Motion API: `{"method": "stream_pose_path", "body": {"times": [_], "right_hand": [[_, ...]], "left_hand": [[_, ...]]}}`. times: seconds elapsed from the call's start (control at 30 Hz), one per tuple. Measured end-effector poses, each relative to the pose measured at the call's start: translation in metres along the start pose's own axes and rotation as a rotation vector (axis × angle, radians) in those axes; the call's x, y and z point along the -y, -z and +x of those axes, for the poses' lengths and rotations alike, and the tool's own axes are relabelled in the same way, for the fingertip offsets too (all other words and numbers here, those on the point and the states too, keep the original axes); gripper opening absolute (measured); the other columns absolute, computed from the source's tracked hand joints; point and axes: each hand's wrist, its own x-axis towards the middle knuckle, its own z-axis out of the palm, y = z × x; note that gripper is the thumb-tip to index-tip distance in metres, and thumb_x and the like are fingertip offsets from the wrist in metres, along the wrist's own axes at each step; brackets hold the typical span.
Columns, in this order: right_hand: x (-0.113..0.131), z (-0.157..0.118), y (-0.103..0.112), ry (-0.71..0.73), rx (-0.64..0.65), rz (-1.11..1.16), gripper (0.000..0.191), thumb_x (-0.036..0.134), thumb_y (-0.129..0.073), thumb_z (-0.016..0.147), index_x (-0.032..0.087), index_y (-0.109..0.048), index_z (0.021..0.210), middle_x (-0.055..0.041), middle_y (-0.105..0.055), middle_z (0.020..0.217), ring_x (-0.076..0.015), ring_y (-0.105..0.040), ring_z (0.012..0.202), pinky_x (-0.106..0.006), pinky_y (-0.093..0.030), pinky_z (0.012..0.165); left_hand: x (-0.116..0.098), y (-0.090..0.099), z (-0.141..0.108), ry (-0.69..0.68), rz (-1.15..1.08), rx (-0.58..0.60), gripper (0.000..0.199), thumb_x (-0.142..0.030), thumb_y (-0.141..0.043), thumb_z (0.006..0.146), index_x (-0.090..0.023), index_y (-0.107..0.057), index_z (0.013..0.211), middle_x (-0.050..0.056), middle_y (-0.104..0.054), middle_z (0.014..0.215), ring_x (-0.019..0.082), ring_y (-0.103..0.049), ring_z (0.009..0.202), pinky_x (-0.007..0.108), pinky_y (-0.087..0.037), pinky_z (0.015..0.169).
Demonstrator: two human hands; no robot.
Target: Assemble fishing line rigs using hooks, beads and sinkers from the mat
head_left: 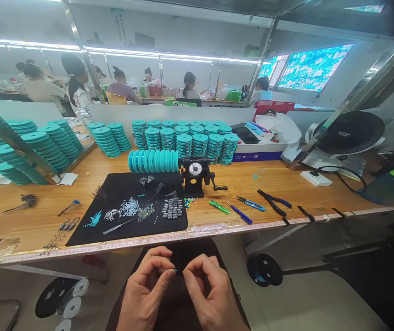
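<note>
Only a tiny teal tip [175, 271] shows between hands [145, 289] [211, 289].

The left hand [145, 294] and right hand [214, 294] are bare, the apron [179, 253] dark brown.

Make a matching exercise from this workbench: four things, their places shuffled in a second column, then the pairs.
Things:
1. Black fabric mat
2. Row of teal plastic spools
3. Blue-handled steel pliers
4. Person's bare left hand

Places:
A. Threaded sideways on a black hand-cranked winder
B. Below the bench edge, pinching a tiny teal piece
C. Flat on the wooden bench, under small wire pieces
D. On the bench, right of the winder

Pairs: 1-C, 2-A, 3-D, 4-B
</note>
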Motion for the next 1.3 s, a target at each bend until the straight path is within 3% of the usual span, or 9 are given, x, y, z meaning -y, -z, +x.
{"method": "stream_pose_path", "body": {"times": [0.17, 0.3, 0.47, 0.6, 0.8, 1.03, 1.17, 1.3], "right_hand": [[0.003, 0.006, 0.001, -0.066, 0.043, 0.095, 0.021, 0.029, -0.051, 0.091, 0.02, -0.06, 0.075, -0.0005, -0.056, 0.065, -0.0181, -0.05, 0.07, -0.028, -0.038, 0.066], [0.005, 0.01, 0.005, -0.117, 0.08, 0.263, 0.015, 0.032, -0.054, 0.091, 0.02, -0.063, 0.087, -0.0023, -0.062, 0.083, -0.019, -0.054, 0.083, -0.028, -0.04, 0.074], [0.001, 0.01, 0.007, -0.205, 0.116, 0.416, 0.03, 0.042, -0.056, 0.09, 0.018, -0.055, 0.073, 0.0022, -0.048, 0.068, -0.014, -0.042, 0.065, -0.025, -0.035, 0.061], [-0.005, 0.011, 0.001, -0.246, 0.135, 0.536, 0.032, 0.045, -0.061, 0.088, 0.016, -0.057, 0.074, 0.0047, -0.039, 0.063, -0.0117, -0.031, 0.06, -0.025, -0.026, 0.054], [-0.01, 0.015, -0.001, -0.299, 0.157, 0.657, 0.031, 0.044, -0.065, 0.085, 0.016, -0.057, 0.075, 0.0066, -0.034, 0.061, -0.0107, -0.025, 0.058, -0.024, -0.02, 0.052], [-0.004, 0.017, 0.003, -0.281, 0.153, 0.636, 0.029, 0.043, -0.063, 0.085, 0.017, -0.055, 0.075, 0.0063, -0.036, 0.061, -0.0111, -0.029, 0.059, -0.024, -0.024, 0.053], [-0.006, 0.018, 0.002, -0.295, 0.143, 0.642, 0.03, 0.044, -0.063, 0.085, 0.017, -0.054, 0.074, 0.0059, -0.037, 0.062, -0.0113, -0.029, 0.059, -0.024, -0.024, 0.053], [-0.009, 0.016, -0.003, -0.308, 0.065, 0.748, 0.034, 0.046, -0.064, 0.086, 0.017, -0.052, 0.073, 0.005, -0.039, 0.066, -0.0116, -0.03, 0.062, -0.024, -0.027, 0.058]], "left_hand": [[-0.005, -0.002, 0.002, -0.092, 0.163, 0.082, 0.015, -0.035, -0.066, 0.085, -0.022, -0.069, 0.077, 0.007, -0.062, 0.107, 0.023, -0.062, 0.1, 0.026, -0.049, 0.082], [-0.01, 0.0, 0.004, -0.135, 0.26, 0.058, 0.016, -0.034, -0.062, 0.088, -0.023, -0.067, 0.077, 0.007, -0.062, 0.108, 0.023, -0.061, 0.101, 0.027, -0.048, 0.083], [-0.014, 0.003, 0.007, -0.175, 0.307, 0.078, 0.014, -0.033, -0.063, 0.088, -0.024, -0.067, 0.078, 0.006, -0.062, 0.107, 0.022, -0.062, 0.1, 0.027, -0.049, 0.081], [-0.012, 0.004, 0.011, -0.186, 0.31, 0.119, 0.011, -0.031, -0.066, 0.086, -0.025, -0.07, 0.078, 0.004, -0.064, 0.105, 0.021, -0.062, 0.1, 0.028, -0.049, 0.086], [-0.009, 0.011, 0.016, -0.197, 0.323, 0.149, 0.008, -0.031, -0.068, 0.086, -0.03, -0.075, 0.09, 0.004, -0.064, 0.112, 0.023, -0.061, 0.108, 0.031, -0.048, 0.091], [-0.015, 0.016, 0.018, -0.243, 0.382, 0.078, 0.012, -0.031, -0.064, 0.088, -0.028, -0.075, 0.085, 0.005, -0.064, 0.11, 0.025, -0.06, 0.106, 0.032, -0.046, 0.089], [-0.02, 0.019, 0.024, -0.132, 0.265, 0.003, 0.016, -0.036, -0.063, 0.088, -0.024, -0.07, 0.08, 0.006, -0.065, 0.108, 0.024, -0.06, 0.104, 0.031, -0.045, 0.091], [-0.01, 0.012, 0.022, 0.092, -0.043, 0.106, 0.025, -0.044, -0.062, 0.088, -0.025, -0.068, 0.103, 0.007, -0.068, 0.112, 0.023, -0.063, 0.099, 0.029, -0.05, 0.078]]}}
